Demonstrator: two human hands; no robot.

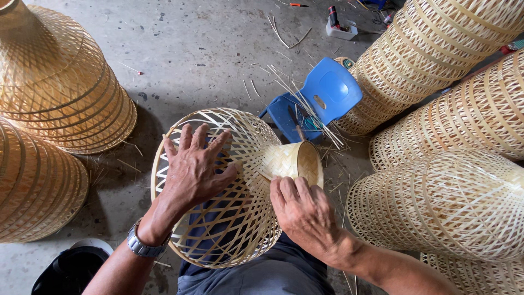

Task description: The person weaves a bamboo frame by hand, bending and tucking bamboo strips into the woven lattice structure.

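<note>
- Here, the left hand (194, 166) lies flat, fingers spread, on the wide flared part of a woven bamboo lampshade (229, 186); it presses on the weave and grips nothing.
- The right hand (303, 210) rests palm down on the same shade just below its narrow neck, fingers bent over the strips; whether it pinches a strip cannot be told.
- The lampshade lies on its side across the person's lap, its wide rim toward the left and its closely woven neck, open at the end, pointing right and away from the person.
- A metal wristwatch (143, 247) sits on the left wrist.
- Just beyond the neck of the shade a small blue plastic chair (322, 98) stands on the concrete floor (196, 49), with loose bamboo strips (305, 106) lying across its seat.
- Along the right edge of the floor, finished pale woven shades (453, 202) lie stacked close together, the nearest just beside the right forearm.
- At the left edge stand darker, golden shades (60, 82), well apart from the hands.
- Near the far edge of the floor sits a small white tray with tools (341, 27), and thin offcuts are scattered about.
- At the near left corner a black and white container (73, 267) is partly in view.
</note>
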